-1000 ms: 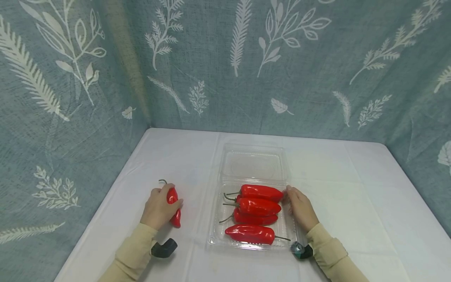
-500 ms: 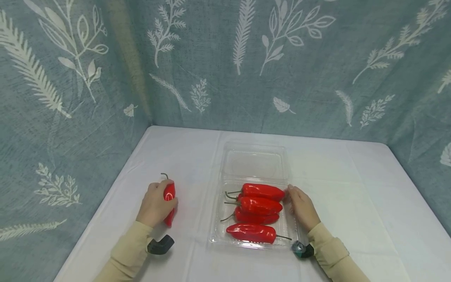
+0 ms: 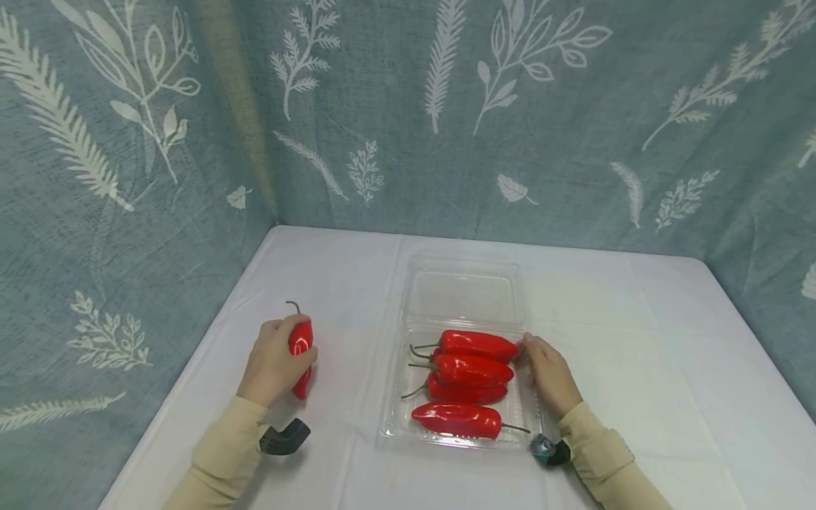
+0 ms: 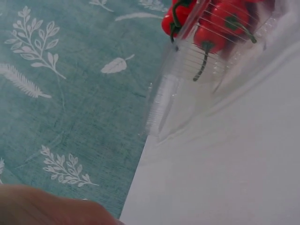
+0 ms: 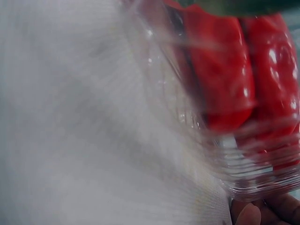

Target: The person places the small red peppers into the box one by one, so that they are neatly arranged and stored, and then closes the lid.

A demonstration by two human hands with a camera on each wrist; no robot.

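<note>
On the left of the head view, my left hand (image 3: 270, 360) grips a red pepper (image 3: 302, 341) between thumb and fingers. Its thin stem points away from me and its tip points toward me. My right hand (image 3: 551, 372) lies against the right side of a clear plastic clamshell box (image 3: 397, 397), fingertips at its upper right corner. Several red peppers (image 3: 464, 419) lie crosswise in the box, the nearest with its stem to the right. In the right wrist view, fingers (image 5: 248, 214) sit right at the box's ridged edge. The left wrist view does not show the gripped pepper.
The box's lid (image 3: 460, 290) is folded back flat behind it. A white cloth (image 3: 637, 368) covers the table, with a patterned teal curtain (image 3: 395, 142) around it. Dark wrist devices (image 3: 285, 437) sit below both hands.
My left hand has moved left and away from me with the pepper, which has turned more upright in view. My right hand and the box stay together in place.
</note>
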